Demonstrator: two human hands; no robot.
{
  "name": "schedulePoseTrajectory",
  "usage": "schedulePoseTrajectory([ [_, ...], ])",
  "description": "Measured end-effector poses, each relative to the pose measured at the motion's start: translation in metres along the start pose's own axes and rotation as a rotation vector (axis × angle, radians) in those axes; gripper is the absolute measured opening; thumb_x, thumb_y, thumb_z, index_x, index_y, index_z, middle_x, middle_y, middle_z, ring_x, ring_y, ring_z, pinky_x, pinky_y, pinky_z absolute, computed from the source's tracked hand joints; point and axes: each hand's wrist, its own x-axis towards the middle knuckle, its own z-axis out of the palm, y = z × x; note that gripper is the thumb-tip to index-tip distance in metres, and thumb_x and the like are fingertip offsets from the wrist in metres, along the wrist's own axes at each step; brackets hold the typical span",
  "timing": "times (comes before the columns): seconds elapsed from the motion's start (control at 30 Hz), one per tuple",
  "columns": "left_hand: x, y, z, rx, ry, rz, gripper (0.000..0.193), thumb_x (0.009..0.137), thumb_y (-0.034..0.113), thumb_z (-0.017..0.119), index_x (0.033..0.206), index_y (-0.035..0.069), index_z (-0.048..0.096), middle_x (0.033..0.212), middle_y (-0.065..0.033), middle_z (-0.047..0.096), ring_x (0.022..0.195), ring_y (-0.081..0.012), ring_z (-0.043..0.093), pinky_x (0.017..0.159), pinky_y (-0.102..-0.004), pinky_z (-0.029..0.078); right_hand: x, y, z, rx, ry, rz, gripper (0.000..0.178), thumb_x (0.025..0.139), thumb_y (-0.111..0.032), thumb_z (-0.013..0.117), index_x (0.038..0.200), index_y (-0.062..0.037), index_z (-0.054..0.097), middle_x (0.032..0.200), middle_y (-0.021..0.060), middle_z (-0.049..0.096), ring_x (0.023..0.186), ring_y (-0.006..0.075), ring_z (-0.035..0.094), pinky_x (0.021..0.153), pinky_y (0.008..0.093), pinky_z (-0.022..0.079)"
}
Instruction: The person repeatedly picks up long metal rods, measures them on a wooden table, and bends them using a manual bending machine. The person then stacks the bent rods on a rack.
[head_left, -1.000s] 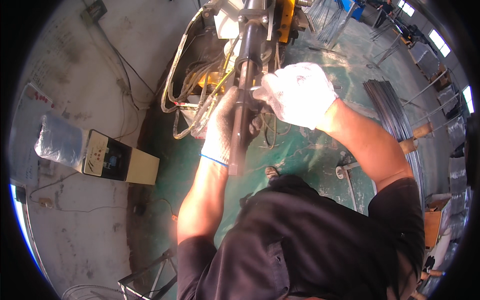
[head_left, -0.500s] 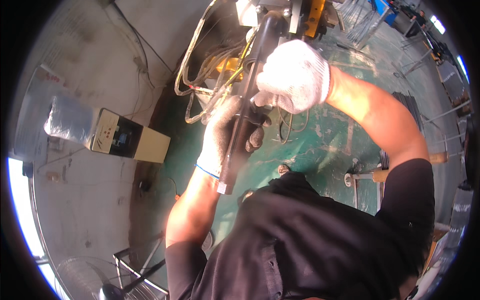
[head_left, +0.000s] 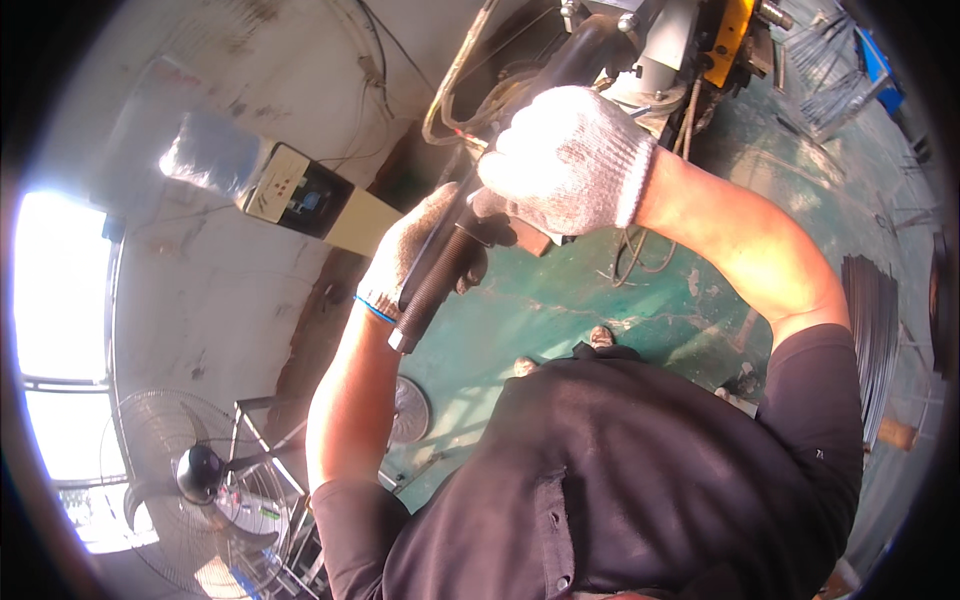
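A black threaded rod (head_left: 432,285) slants from the lower left up toward a black cylinder (head_left: 590,55) on a machine. My left hand (head_left: 408,248), in a knitted work glove with a blue cuff edge, is wrapped round the rod from below. A flat dark bar lies along the rod's left side. My right hand (head_left: 572,160), gloved in pale knit, is closed in a fist over the upper part of the rod. Its fingertips are turned away, so what they grip is hidden. Just below that fist, a dark collar (head_left: 490,230) shows around the rod.
The machine carries a yellow-orange plate (head_left: 728,45) and loose cables (head_left: 455,85). At left a beige box with a dark panel (head_left: 315,200) stands by the wall. A black fan (head_left: 200,475) is at lower left. Long metal bars (head_left: 870,330) lie stacked at right.
The view has shifted, with the machine now farther right. My right fist sits lower along the rod, closer to my left hand, and covers more of its upper part.
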Motion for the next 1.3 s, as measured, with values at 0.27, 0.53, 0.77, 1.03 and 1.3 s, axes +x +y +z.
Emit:
schedulePoseTrajectory([
  [0.27,-0.012,0.007,0.022,0.329,0.089,0.080,0.048,0.112,0.048,0.045,0.116,0.004,0.064,0.092,-0.0179,0.072,0.057,-0.0139,0.060,0.045,-0.0264,0.040,-0.006,0.040,0.011,0.115,0.194,-0.158,0.026,0.079,-0.034,0.078,0.074,-0.0131,0.063,0.065,0.0075,0.064,0.064,0.0297,0.068,0.058,0.0449,0.053],
  [0.53,-0.006,0.008,0.009,0.227,0.072,-0.019,0.057,0.113,0.051,0.039,0.117,-0.001,0.064,0.093,-0.0205,0.072,0.056,-0.0186,0.061,0.044,-0.0302,0.041,-0.003,0.043,0.012,0.038,0.187,-0.208,0.028,0.081,-0.037,0.076,0.074,-0.0136,0.062,0.067,0.0062,0.064,0.067,0.0303,0.068,0.062,0.0435,0.053],
  [0.77,-0.011,0.015,0.019,0.238,0.090,-0.050,0.053,0.115,0.045,0.040,0.123,-0.002,0.063,0.095,-0.0205,0.073,0.056,-0.0208,0.060,0.046,-0.0315,0.044,-0.007,0.046,0.023,0.025,0.281,-0.195,0.027,0.082,-0.038,0.076,0.073,-0.0150,0.063,0.067,0.0042,0.064,0.066,0.0282,0.068,0.063,0.0415,0.053],
  [1.03,-0.015,0.022,0.041,0.603,0.265,-0.046,0.040,0.113,0.034,0.050,0.133,0.002,0.060,0.099,-0.0180,0.075,0.059,-0.0188,0.063,0.048,-0.0304,0.046,-0.014,0.025,0.002,-0.005,0.125,-0.053,0.016,0.084,-0.031,0.070,0.077,-0.0163,0.070,0.073,0.0025,0.069,0.075,0.0251,0.072,0.069,0.0401,0.056],
  [1.3,-0.008,0.019,0.006,0.240,0.181,-0.097,0.056,0.109,0.039,0.044,0.137,-0.008,0.054,0.108,-0.0359,0.069,0.060,-0.0364,0.067,0.046,-0.0392,0.050,-0.013,0.025,-0.010,0.152,0.132,0.097,0.013,0.088,-0.027,0.068,0.087,-0.0157,0.075,0.081,0.0040,0.074,0.083,0.0263,0.075,0.074,0.0422,0.058],
])
